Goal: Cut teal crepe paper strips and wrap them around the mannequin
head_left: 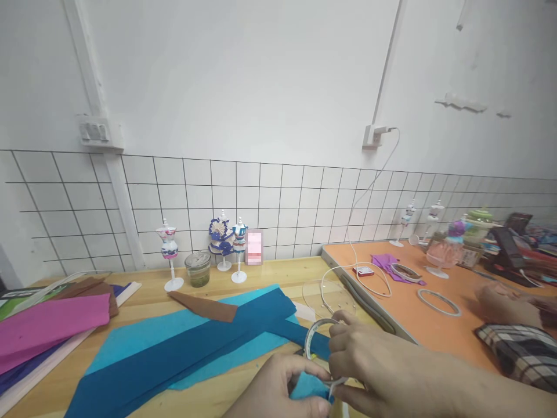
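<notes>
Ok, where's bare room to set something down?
Wooden table: a strip behind the blue sheets, right of the pink panel. Orange table: a patch between the purple sheet and the right forearm. Crowded: the left end, under stacked coloured sheets, and around the left hand and right hand.

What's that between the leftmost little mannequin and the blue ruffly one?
A lidded jar stands between them on the wooden table, in the head view.

Left grip (278,386) curls (thumb lowest) beside the bent-fingered right grip (359,355).
</notes>
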`<state>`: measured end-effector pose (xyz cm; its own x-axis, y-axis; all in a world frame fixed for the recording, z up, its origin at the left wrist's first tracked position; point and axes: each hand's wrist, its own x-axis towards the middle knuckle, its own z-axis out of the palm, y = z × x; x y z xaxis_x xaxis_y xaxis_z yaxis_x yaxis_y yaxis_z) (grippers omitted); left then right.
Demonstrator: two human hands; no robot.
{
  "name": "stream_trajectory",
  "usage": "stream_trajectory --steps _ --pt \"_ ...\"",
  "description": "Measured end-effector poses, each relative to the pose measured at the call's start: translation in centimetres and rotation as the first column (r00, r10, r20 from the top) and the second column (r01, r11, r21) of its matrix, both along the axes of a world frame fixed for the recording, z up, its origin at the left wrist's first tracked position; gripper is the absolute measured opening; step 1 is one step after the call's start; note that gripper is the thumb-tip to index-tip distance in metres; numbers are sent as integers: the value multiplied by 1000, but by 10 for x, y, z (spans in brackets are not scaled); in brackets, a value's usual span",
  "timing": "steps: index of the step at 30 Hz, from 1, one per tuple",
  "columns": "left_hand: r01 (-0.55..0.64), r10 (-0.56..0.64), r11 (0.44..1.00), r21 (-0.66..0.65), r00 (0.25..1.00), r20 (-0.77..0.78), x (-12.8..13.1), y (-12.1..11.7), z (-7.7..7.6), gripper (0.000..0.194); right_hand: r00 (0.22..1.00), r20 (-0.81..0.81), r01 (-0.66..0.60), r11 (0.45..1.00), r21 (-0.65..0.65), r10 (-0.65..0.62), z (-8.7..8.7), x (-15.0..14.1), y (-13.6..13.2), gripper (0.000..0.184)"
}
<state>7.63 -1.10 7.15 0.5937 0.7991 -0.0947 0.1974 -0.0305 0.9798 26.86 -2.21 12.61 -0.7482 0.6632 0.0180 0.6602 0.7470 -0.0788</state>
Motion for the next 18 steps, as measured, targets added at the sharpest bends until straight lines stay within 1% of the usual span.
stream_trajectory --steps 3,4,7,9,12,14,16,18 --pt "14 -15 999 45 1000 23 -5 3 0 23 999 -41 -12 1000 -28 11 -2 -3 3 9" --pt "17 -18 999 35 999 40 -6 4 -1 20 998 -56 -21 999 -35 19 -4 -4 5 9" --pt "14 -11 999 -43 997 75 -7 8 -8 13 994 -107 -43 997 -66 36 -11 -9 11 7" --pt "3 9 995 -102 992 122 -9 11 -15 8 990 -138 -30 998 -50 23 -15 -13 14 13" --pt "-41 85 981 -187 968 234 -12 16 -22 2 983 -182 38 996 85 -21 -23 -18 15 25" --pt "-87 152 966 -245 954 259 -14 19 -24 4 968 -239 110 983 147 -73 -31 -19 13 32" --pt "-120 196 952 -282 945 260 -16 21 -24 9 930 -343 192 969 155 -130 -41 -18 8 33" --pt "-129 215 945 -299 936 278 -18 23 -24 11 870 -459 261 958 120 -179 -53 -17 1 26"
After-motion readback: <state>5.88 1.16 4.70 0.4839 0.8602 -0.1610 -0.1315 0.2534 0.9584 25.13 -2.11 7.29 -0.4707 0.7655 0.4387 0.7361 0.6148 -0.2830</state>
